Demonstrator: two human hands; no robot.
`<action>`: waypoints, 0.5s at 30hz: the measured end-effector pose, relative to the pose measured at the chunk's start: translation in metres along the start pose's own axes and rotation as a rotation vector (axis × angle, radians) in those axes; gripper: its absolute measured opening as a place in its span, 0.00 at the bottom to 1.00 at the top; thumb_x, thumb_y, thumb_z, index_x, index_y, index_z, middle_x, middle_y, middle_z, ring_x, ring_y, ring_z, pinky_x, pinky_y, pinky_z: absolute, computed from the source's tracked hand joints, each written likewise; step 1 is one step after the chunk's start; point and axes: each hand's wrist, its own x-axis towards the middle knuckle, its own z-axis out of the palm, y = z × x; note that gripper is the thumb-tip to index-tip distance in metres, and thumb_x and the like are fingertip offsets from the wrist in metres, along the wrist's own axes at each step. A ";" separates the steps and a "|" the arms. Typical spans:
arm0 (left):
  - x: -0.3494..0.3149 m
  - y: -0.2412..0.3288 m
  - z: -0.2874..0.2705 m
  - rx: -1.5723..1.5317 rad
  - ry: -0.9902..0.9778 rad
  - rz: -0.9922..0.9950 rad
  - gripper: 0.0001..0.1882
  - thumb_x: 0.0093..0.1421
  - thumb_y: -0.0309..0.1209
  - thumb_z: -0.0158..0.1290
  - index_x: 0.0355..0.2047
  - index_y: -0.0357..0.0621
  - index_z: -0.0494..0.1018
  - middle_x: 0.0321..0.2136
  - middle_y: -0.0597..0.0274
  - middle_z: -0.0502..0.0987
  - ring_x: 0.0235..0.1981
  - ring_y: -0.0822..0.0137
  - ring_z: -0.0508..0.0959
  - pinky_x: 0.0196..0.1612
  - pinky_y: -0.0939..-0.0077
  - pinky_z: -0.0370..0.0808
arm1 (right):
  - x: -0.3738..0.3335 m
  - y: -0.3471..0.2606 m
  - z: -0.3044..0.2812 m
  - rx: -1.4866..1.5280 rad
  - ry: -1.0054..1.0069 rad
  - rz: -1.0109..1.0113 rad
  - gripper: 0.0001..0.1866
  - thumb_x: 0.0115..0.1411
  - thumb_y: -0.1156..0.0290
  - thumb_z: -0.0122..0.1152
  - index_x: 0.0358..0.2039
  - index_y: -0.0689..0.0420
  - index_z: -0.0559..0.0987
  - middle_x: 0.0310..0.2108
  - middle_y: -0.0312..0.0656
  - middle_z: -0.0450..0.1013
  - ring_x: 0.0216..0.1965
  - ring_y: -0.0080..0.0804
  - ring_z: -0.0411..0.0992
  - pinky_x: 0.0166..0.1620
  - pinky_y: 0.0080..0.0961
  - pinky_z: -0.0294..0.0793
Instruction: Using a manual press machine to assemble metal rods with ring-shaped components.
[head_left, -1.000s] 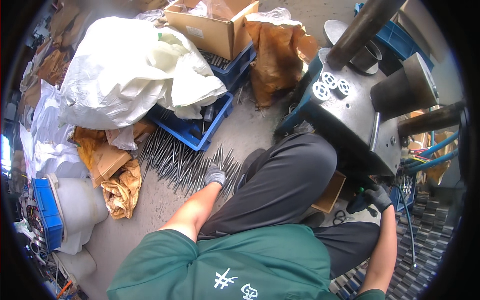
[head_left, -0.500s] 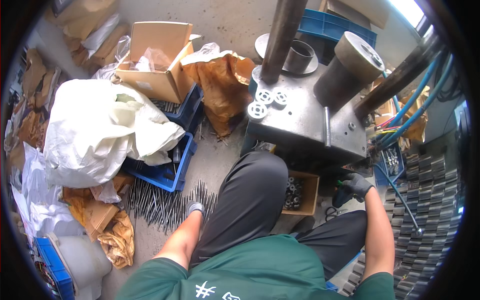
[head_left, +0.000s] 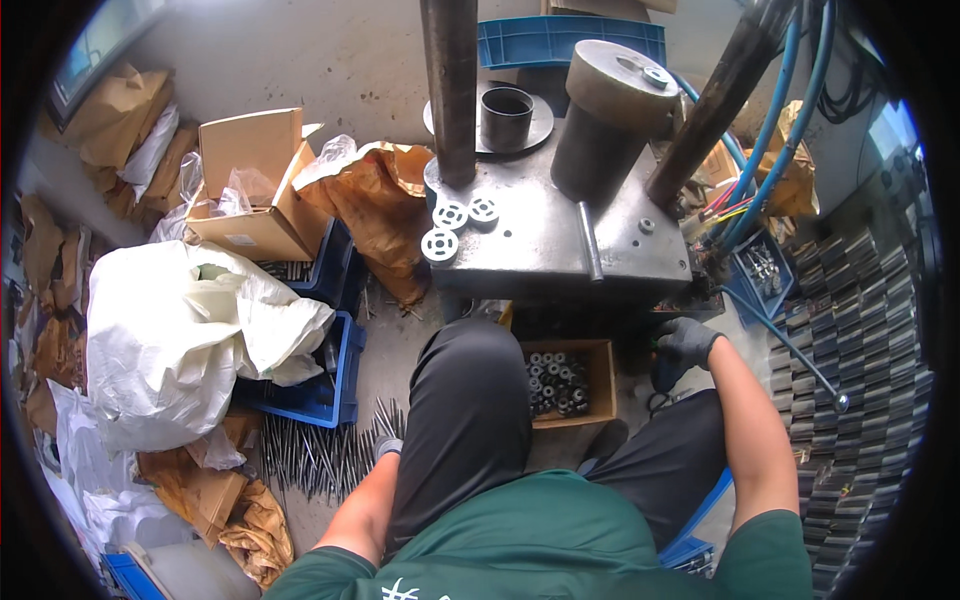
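My left hand [head_left: 387, 448] is at the slim metal rods [head_left: 312, 460] on the floor [head_left: 386, 352], near the blue crate [head_left: 352, 385]'s front right corner; I can't tell its grip, nor my right hand [head_left: 688, 343]'s. 1 rod alone should be stiff, light, perhaps slick, best held mid-length.

White sack [head_left: 160, 350] near open carton [head_left: 240, 236]

Grey rods [head_left: 310, 458]; green shirt [head_left: 540, 530]; black trousers [head_left: 465, 420]; white sack [head_left: 150, 340]; blue bin [head_left: 350, 366].
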 end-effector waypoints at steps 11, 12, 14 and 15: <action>0.010 0.012 0.037 0.124 0.095 -0.222 0.20 0.68 0.39 0.47 0.52 0.39 0.76 0.49 0.49 0.79 0.52 0.53 0.79 0.55 0.59 0.76 | 0.018 0.017 0.007 -0.169 0.018 0.023 0.17 0.53 0.65 0.68 0.43 0.55 0.86 0.42 0.48 0.81 0.42 0.45 0.82 0.43 0.39 0.82; 0.010 0.013 0.035 0.138 0.108 -0.240 0.20 0.68 0.39 0.47 0.51 0.39 0.76 0.49 0.49 0.80 0.51 0.53 0.79 0.54 0.59 0.76 | 0.021 0.024 0.007 -0.133 -0.010 0.030 0.19 0.48 0.62 0.73 0.41 0.52 0.87 0.42 0.50 0.79 0.42 0.49 0.81 0.43 0.41 0.82; 0.010 0.013 0.034 0.161 0.129 -0.274 0.19 0.67 0.38 0.47 0.50 0.38 0.76 0.47 0.49 0.80 0.50 0.53 0.80 0.53 0.59 0.77 | 0.025 0.036 0.007 -0.122 -0.004 0.025 0.20 0.47 0.61 0.73 0.42 0.52 0.87 0.42 0.49 0.79 0.43 0.48 0.81 0.44 0.40 0.82; 0.012 0.012 0.033 0.171 0.137 -0.292 0.18 0.67 0.38 0.48 0.49 0.38 0.76 0.47 0.49 0.80 0.49 0.53 0.80 0.52 0.58 0.78 | 0.023 0.042 0.007 -0.117 -0.004 0.015 0.20 0.46 0.61 0.74 0.42 0.52 0.87 0.42 0.48 0.80 0.43 0.47 0.81 0.44 0.40 0.82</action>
